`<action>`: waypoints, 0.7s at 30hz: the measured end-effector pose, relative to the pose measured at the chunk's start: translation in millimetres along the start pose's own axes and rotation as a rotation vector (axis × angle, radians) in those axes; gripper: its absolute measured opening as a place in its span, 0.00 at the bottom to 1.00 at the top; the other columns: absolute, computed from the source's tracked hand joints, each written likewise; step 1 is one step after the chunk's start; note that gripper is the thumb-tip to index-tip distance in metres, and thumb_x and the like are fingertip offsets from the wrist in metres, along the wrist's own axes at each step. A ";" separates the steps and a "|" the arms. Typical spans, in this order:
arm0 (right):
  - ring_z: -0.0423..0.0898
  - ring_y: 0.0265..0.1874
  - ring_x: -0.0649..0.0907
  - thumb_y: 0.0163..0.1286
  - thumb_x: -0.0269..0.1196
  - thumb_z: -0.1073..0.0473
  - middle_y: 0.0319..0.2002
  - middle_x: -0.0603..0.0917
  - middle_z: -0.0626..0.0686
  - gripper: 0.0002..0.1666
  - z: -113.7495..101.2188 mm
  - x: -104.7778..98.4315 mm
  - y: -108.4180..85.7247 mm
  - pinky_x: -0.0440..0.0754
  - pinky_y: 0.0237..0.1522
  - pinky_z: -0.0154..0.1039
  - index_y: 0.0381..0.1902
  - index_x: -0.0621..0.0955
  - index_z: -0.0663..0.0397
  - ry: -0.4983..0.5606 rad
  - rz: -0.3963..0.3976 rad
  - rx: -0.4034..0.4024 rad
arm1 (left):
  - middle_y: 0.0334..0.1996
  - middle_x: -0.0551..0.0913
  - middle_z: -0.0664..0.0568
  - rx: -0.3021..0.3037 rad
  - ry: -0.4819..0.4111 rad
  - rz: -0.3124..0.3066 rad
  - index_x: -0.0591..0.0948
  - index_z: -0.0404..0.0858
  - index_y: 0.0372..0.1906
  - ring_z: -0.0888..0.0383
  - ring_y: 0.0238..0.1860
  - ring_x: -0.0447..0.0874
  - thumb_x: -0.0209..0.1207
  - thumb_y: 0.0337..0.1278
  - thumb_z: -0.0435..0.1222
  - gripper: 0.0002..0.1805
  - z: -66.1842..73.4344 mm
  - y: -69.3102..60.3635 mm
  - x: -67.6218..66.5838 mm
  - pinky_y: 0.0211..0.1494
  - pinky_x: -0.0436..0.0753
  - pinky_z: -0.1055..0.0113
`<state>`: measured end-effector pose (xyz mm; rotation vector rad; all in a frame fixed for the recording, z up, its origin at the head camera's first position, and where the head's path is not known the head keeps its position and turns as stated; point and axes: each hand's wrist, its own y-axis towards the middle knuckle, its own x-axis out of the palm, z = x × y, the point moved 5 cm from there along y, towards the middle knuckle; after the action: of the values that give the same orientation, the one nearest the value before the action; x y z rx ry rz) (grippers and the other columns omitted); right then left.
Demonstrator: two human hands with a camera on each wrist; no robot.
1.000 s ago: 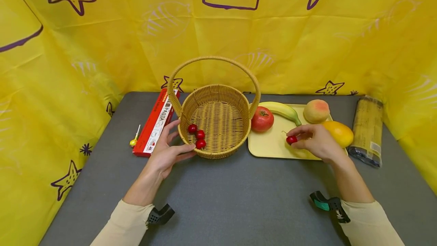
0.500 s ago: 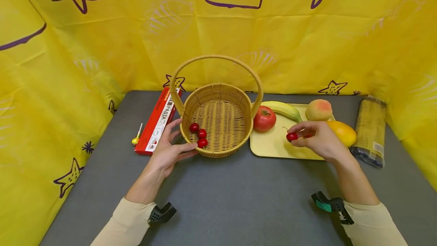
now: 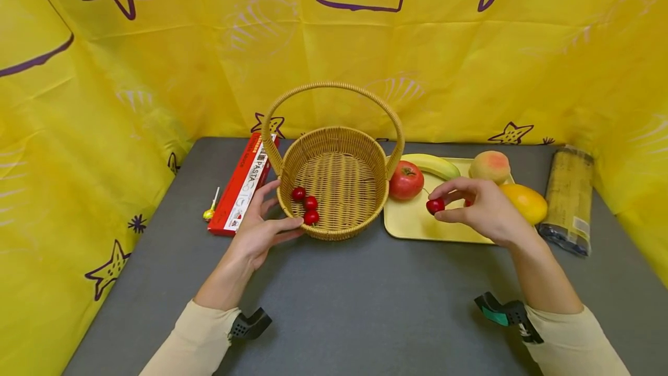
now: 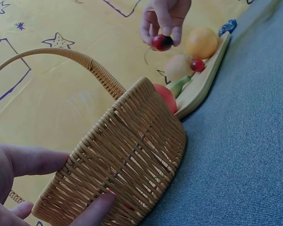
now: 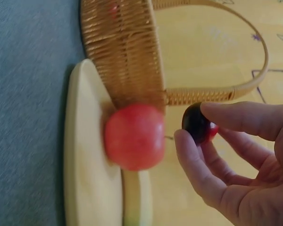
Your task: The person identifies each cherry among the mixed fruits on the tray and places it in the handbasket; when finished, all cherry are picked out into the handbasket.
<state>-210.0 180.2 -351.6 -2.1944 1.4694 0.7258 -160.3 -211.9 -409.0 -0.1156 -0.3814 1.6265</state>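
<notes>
In the head view, my right hand [image 3: 487, 213] pinches a dark red cherry [image 3: 435, 206] with a thin stem between thumb and fingertips, above the tray [image 3: 407, 230]. The same cherry [image 5: 196, 123] shows between thumb and finger in the right wrist view. A second cherry [image 4: 197, 65] lies on the tray, mostly hidden by the hand in the head view. My left hand [image 3: 256, 237] rests against the near left side of a wicker basket [image 3: 334, 234], fingers fairly straight on its wall and rim. Inside the basket are three cherries [image 3: 310, 202], near the left wall.
On the tray are a red tomato-like fruit [image 3: 406, 180], a banana [image 3: 433, 165], a peach [image 3: 489, 167] and a mango [image 3: 524, 204]. A wrapped yellow pack [image 3: 569, 199] stands right; a pasta box [image 3: 242, 187] and a lollipop [image 3: 210, 212] lie left. The basket's tall handle [image 3: 334, 85] arches upward.
My right hand has lifted the cherry slightly and shifted it left toward the basket. The left hand stays against the basket. The head view has shifted a little.
</notes>
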 end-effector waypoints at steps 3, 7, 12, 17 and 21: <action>0.45 0.44 0.86 0.62 0.78 0.57 0.43 0.91 0.52 0.16 -8.3 1.5 2.4 0.82 0.41 0.35 0.47 0.89 0.49 0.016 -0.012 -0.011 | 0.77 0.56 0.42 0.000 -0.004 -0.001 0.56 0.53 0.82 0.40 0.55 0.85 0.66 0.57 0.17 0.54 -0.2 0.4 0.2 0.52 0.90 0.49; 0.47 0.45 0.87 0.61 0.78 0.58 0.43 0.90 0.52 0.15 -19.4 3.9 6.8 0.84 0.44 0.35 0.46 0.89 0.49 0.029 -0.024 -0.035 | 0.77 0.57 0.42 0.004 -0.005 -0.003 0.56 0.53 0.82 0.39 0.54 0.86 0.66 0.57 0.17 0.54 -0.4 0.6 0.4 0.52 0.91 0.49; 0.47 0.45 0.87 0.61 0.78 0.60 0.43 0.89 0.53 0.14 -32.2 9.4 14.4 0.85 0.42 0.36 0.45 0.89 0.49 0.072 -0.045 -0.073 | 0.77 0.57 0.41 0.006 -0.004 -0.003 0.56 0.53 0.82 0.40 0.53 0.86 0.66 0.57 0.17 0.54 0.1 0.1 0.5 0.52 0.91 0.49; 0.49 0.46 0.86 0.60 0.78 0.62 0.44 0.89 0.53 0.15 -42.1 16.8 23.8 0.86 0.41 0.37 0.45 0.89 0.50 0.106 -0.074 -0.100 | 0.77 0.56 0.41 0.001 -0.004 -0.005 0.56 0.53 0.82 0.39 0.55 0.85 0.66 0.57 0.17 0.54 0.2 -0.1 0.4 0.53 0.90 0.49; 0.50 0.44 0.85 0.60 0.78 0.61 0.45 0.87 0.53 0.16 -50.5 21.5 29.9 0.85 0.42 0.38 0.46 0.88 0.48 0.107 -0.100 -0.099 | 0.77 0.56 0.41 0.001 -0.005 -0.006 0.55 0.53 0.82 0.38 0.55 0.85 0.66 0.57 0.17 0.54 0.3 -0.7 0.3 0.53 0.90 0.49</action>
<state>-221.1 124.1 -326.5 -2.3965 1.3888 0.6708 -159.7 -211.6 -408.5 -0.1100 -0.3847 1.6212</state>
